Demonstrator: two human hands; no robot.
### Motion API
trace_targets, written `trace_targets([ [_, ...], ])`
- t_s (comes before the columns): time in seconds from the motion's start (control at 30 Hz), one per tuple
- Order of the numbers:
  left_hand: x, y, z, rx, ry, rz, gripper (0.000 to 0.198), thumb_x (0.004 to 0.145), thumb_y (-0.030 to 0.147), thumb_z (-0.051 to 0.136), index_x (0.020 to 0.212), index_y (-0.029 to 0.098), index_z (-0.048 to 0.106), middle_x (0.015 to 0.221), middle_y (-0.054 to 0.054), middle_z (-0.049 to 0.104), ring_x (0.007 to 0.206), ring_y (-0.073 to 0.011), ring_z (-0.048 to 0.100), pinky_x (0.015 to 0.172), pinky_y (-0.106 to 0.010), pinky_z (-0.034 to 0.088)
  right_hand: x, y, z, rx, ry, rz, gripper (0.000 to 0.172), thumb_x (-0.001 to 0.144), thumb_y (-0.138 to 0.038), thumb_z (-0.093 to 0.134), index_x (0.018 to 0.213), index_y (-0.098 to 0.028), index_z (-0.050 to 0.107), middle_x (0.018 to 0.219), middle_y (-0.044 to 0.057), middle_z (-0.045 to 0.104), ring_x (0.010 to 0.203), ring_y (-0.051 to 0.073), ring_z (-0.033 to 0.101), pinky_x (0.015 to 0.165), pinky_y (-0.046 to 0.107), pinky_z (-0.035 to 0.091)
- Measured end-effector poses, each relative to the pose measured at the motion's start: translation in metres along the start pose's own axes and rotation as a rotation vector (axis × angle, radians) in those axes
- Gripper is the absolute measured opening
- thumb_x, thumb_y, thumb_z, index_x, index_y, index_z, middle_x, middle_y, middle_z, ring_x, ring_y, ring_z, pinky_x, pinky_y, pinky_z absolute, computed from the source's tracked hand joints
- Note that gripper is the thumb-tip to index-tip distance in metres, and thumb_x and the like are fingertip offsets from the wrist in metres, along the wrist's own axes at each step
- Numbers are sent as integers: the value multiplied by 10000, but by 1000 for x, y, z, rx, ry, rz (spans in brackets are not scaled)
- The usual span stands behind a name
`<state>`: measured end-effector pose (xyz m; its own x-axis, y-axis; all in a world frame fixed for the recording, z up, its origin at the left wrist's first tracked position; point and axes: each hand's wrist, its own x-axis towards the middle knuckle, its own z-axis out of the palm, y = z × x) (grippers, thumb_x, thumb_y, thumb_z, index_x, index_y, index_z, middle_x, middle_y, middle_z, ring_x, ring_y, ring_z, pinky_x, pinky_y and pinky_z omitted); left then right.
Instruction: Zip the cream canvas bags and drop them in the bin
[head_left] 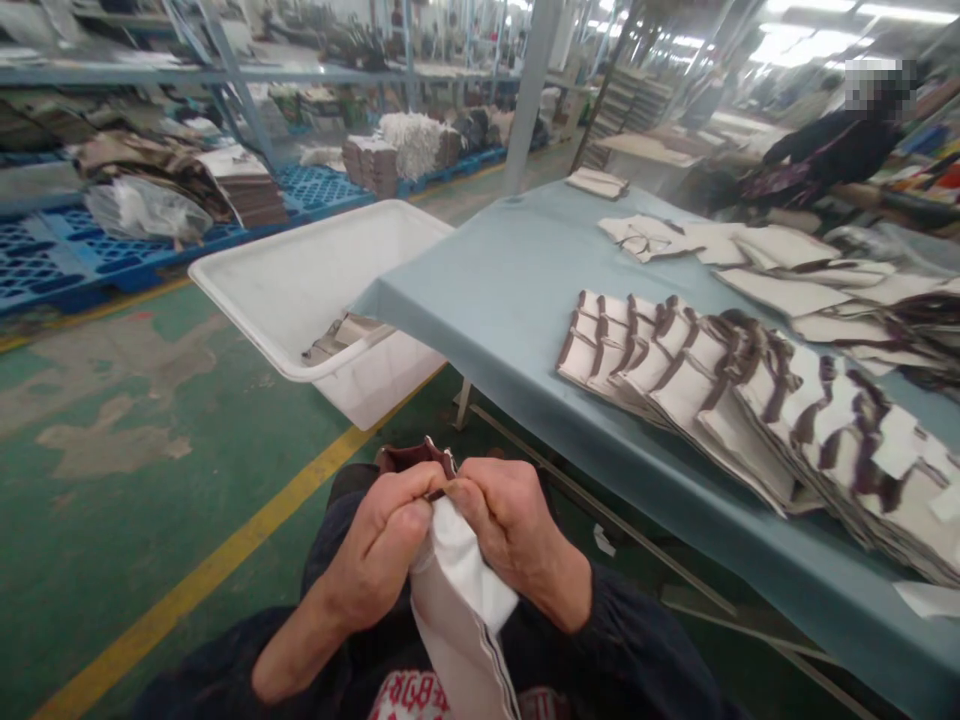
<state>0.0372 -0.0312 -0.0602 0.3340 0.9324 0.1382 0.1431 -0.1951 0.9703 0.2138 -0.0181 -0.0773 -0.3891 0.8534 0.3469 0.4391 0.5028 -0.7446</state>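
Above my lap, my left hand (386, 530) and my right hand (514, 525) are closed close together on a sewn fabric piece (450, 610), white and beige with a dark trim line. Thumbs and fingers of both hands pinch its upper edge, and the rest hangs down between my wrists. A brown part with a pale edge (412, 457) shows just beyond my knuckles; whether it belongs to the same piece I cannot tell. The exact spot under my fingertips is hidden.
To my right, a table with a blue-grey cover (480, 290) bears a row of overlapping beige pieces with brown trim (675, 370) and eyeglasses (643, 242). A white plastic bin (375, 390) holding some fabric stands ahead. Blue pallets (315, 190) lie beyond; a person (832, 150) is at far right.
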Motion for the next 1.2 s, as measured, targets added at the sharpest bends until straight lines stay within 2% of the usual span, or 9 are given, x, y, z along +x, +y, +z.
trace_targets([
  [0.1,7,8,-17,44,-7,29,220,894,258,443,675,243,432,640,31,431,578,-162,406,547,-301,332,4,6,-9,-83,53,14,260,1065,-346,522,888,-211,657,717,-3,675,613,141,590,615,254,431],
  [0.2,13,23,-30,117,-109,98,241,924,259,440,684,238,436,643,34,441,576,-157,415,561,-301,340,7,5,-23,-17,150,80,133,1015,-278,580,975,-202,682,777,9,733,661,153,662,659,259,511],
  [0.3,17,40,-34,201,-223,189,262,970,247,388,711,238,425,652,43,441,573,-148,429,563,-292,350,12,-11,-38,117,112,14,177,1019,-311,604,1125,-198,690,1056,77,806,963,203,756,887,334,582],
  [0.4,16,52,-32,325,-249,230,269,986,209,367,731,235,449,652,50,474,567,-140,461,561,-278,366,20,-26,-49,180,-12,-122,389,1012,-462,665,1294,-194,658,1245,109,779,1142,235,724,1021,397,543],
  [0.5,11,58,-33,453,-227,259,267,985,194,383,741,234,484,665,45,540,583,-141,513,578,-270,395,28,-29,-53,119,-67,-214,366,969,-580,714,1008,-216,715,890,24,754,862,205,686,954,408,524],
  [0.6,6,57,-34,548,-245,248,262,982,197,401,742,236,498,655,46,556,567,-142,518,551,-277,378,30,-26,-52,113,-147,-176,473,965,-601,705,703,-223,595,634,-59,558,626,137,519,768,329,479],
  [0.77,1,48,-31,599,-235,267,273,999,184,379,754,234,488,667,51,555,562,-129,523,547,-265,389,26,-30,-51,343,-329,39,428,1000,-500,681,708,-214,554,644,-84,474,553,90,380,520,234,289],
  [0.93,5,35,-24,670,-127,325,267,951,133,397,720,229,491,632,56,528,533,-120,504,526,-252,381,24,-22,-47,356,-340,115,327,976,-403,688,742,-206,575,663,-73,494,571,92,399,516,225,289],
  [1.2,3,24,-27,558,-18,165,231,874,101,473,898,216,672,718,69,707,582,-95,653,572,-194,461,26,-22,-42,113,-302,172,133,892,-240,683,777,-187,643,640,-73,528,569,86,437,590,253,301],
])
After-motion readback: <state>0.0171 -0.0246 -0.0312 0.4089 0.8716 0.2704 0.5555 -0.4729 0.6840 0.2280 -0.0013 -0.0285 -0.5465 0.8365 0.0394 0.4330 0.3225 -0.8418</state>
